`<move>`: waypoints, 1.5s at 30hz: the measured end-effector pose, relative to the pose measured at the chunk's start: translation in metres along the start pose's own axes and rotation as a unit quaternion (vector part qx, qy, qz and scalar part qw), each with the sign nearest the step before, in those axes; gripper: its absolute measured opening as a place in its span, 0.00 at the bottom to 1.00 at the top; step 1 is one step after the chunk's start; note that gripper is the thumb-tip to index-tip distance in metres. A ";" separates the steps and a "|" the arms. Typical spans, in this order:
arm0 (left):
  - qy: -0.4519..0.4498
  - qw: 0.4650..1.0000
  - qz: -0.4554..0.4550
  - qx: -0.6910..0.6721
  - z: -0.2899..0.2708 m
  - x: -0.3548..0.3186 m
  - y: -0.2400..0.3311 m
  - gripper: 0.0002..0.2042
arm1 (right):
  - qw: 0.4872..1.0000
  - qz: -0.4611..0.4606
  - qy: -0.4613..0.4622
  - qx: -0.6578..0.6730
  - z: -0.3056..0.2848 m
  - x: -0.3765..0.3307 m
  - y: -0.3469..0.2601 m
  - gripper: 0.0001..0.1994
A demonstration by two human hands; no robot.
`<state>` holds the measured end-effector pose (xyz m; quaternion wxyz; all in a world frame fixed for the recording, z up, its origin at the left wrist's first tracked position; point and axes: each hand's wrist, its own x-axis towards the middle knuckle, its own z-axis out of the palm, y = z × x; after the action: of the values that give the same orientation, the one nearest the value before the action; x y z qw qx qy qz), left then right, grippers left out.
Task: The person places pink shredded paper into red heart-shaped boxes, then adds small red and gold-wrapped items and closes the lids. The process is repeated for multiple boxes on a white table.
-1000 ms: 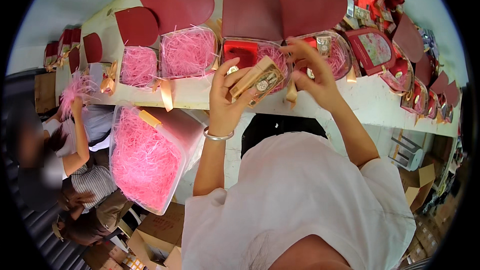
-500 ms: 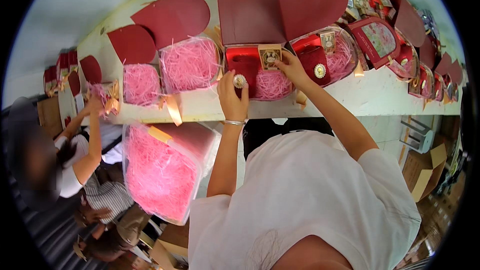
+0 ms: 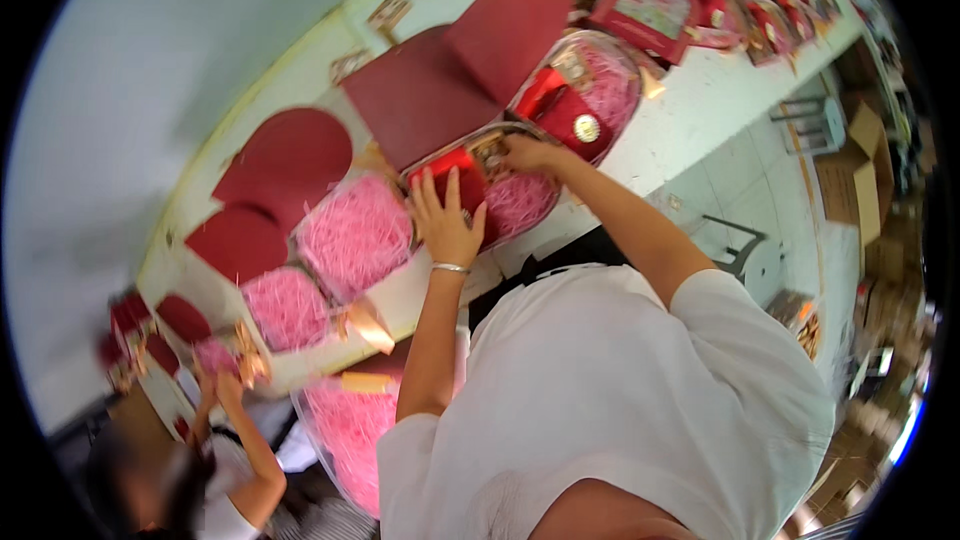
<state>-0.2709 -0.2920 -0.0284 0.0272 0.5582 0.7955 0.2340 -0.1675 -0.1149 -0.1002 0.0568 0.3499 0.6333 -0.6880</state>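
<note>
My left hand (image 3: 447, 225) lies with its fingers spread over a red packet (image 3: 440, 168) and a dark red velvet pouch (image 3: 463, 190) in the arched gift box. Most of the pouch is covered by that hand. My right hand (image 3: 530, 154) has its fingertips closed on the side of a small brown-and-gold box (image 3: 489, 152), which sits in the upper part of the same gift box. Pink paper shred (image 3: 520, 202) fills the lower right of it. The dark red lid (image 3: 415, 95) stands folded back behind.
A similar gift box holds a velvet pouch with a round gold ornament (image 3: 586, 128). Boxes of pink shred (image 3: 357, 235) stand to the left. A tub of shred (image 3: 345, 430) is below the table. At the lower left, a co-worker's hands (image 3: 222, 380) work at the table.
The view has turned, tilting the table. My left hand's fingers have spread flat over the pouch and packet. The small box now sits lower among the contents, with my right hand still at it.
</note>
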 end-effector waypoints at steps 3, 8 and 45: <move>-0.030 0.998 -0.001 0.051 0.011 0.005 -0.008 0.32 | 0.984 -0.049 0.001 -0.174 0.000 0.026 0.028 0.19; -0.015 1.000 0.022 0.011 0.009 0.008 -0.001 0.32 | 0.964 -0.103 0.122 -0.213 0.008 0.012 0.026 0.17; -0.198 0.951 0.234 -0.042 0.369 0.295 0.627 0.32 | 0.672 -0.068 0.706 -0.213 -0.721 -0.407 0.215 0.23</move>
<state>0.2802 0.2673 -0.0393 0.1522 0.7620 0.6109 0.1520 0.5442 0.3521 -0.0200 -0.3810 0.6656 0.6362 -0.0842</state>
